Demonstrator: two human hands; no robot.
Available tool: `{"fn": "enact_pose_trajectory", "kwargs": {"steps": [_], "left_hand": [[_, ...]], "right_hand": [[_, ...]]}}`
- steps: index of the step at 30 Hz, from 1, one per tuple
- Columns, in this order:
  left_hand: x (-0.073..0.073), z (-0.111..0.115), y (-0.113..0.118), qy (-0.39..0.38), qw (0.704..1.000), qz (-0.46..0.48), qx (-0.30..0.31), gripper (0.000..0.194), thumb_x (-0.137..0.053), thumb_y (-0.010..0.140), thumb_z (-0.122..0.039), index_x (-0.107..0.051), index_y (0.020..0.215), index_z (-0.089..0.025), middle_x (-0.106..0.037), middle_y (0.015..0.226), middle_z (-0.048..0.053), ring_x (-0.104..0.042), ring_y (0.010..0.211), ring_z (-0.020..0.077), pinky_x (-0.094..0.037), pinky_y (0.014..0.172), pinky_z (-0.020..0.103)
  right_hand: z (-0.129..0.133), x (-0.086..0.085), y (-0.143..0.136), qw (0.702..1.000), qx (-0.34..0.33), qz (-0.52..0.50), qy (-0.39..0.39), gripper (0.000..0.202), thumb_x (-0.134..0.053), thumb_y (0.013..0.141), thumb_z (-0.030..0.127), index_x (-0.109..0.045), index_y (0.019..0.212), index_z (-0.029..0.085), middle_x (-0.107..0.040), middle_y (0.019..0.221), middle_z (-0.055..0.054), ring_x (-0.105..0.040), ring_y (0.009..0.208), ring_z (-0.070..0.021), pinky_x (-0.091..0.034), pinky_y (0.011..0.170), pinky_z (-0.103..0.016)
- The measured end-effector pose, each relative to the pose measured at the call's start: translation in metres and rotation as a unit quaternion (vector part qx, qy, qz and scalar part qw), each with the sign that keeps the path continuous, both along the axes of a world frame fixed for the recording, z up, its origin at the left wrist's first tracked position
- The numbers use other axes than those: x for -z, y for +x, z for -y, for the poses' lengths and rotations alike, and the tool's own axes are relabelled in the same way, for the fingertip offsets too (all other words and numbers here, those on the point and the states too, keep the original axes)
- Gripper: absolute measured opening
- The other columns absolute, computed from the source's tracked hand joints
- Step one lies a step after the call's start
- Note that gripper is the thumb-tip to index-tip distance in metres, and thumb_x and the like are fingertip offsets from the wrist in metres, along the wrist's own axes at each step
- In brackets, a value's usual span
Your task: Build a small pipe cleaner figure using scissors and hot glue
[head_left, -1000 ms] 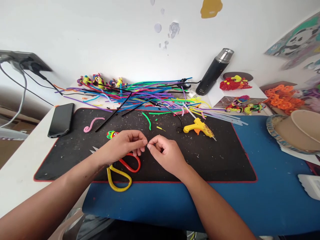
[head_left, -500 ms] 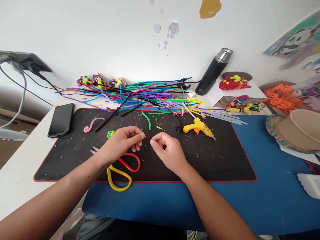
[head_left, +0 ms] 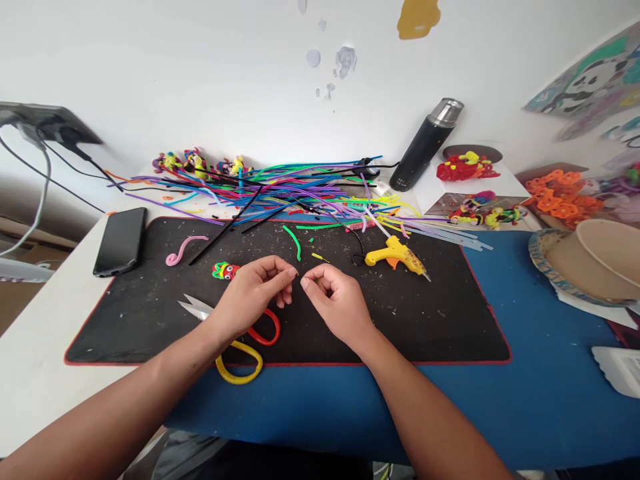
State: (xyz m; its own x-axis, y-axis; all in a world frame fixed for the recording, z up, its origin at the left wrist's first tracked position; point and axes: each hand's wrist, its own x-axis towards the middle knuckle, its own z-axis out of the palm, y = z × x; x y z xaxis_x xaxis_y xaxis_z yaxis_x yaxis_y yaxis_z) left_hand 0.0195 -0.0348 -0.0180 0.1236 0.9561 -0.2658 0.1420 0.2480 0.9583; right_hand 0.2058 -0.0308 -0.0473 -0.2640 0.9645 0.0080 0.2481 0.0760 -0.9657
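Note:
My left hand (head_left: pixel 260 288) is closed in a pinch over the black mat (head_left: pixel 400 327); what sits between its fingertips is too small to make out. Close beside it, my right hand (head_left: pixel 335 300) is pinched too, and whatever it may hold is hidden. Scissors with one red and one yellow handle (head_left: pixel 239 380) lie partly under my left wrist. A small red figure head with green on top (head_left: pixel 226 271) rests just beyond my left hand. Past my fingertips are a green stem (head_left: pixel 293 243) and a small yellow piece (head_left: pixel 318 256).
A yellow glue gun (head_left: pixel 396 255) lies right of my hands. Colourful pipe cleaners (head_left: pixel 300 190) are piled along the wall. A phone (head_left: pixel 121 241) is at the left, a black flask (head_left: pixel 425 143) at the back right, and a pink curl (head_left: pixel 185 251) on the mat.
My left hand has moved slightly right, nearer my right hand, and more of the red figure head shows. My right hand stays nearly still.

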Motion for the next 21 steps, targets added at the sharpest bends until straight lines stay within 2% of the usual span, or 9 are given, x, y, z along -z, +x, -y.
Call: {"fn": "enact_pose_trajectory", "kwargs": {"steps": [7, 21], "left_hand": [[0.0098, 0.0052, 0.0039, 0.001, 0.999, 0.033, -0.035, 0.033, -0.073, 0.093, -0.049, -0.066, 0.084, -0.018, -0.067, 0.065, -0.001, -0.06, 0.057, 0.0129, -0.05, 0.057, 0.025], [0.0059, 0.0091, 0.0055, 0.007, 0.999, 0.014, -0.031, 0.035, -0.073, 0.093, -0.052, -0.067, 0.083, -0.019, -0.066, 0.064, -0.001, -0.06, 0.057, 0.0135, -0.05, 0.056, 0.025]], "right_hand": [[0.0004, -0.0016, 0.0001, 1.0, 0.013, 0.005, 0.005, 0.016, -0.064, 0.096, 0.033, -0.069, 0.087, 0.02, -0.048, 0.057, 0.007, -0.043, 0.052, -0.0116, -0.035, 0.054, -0.026], [0.0008, -0.001, 0.0008, 0.999, 0.006, 0.03, 0.012, 0.015, -0.065, 0.096, 0.032, -0.07, 0.088, 0.021, -0.048, 0.057, 0.007, -0.045, 0.052, -0.0117, -0.035, 0.055, -0.027]]}}
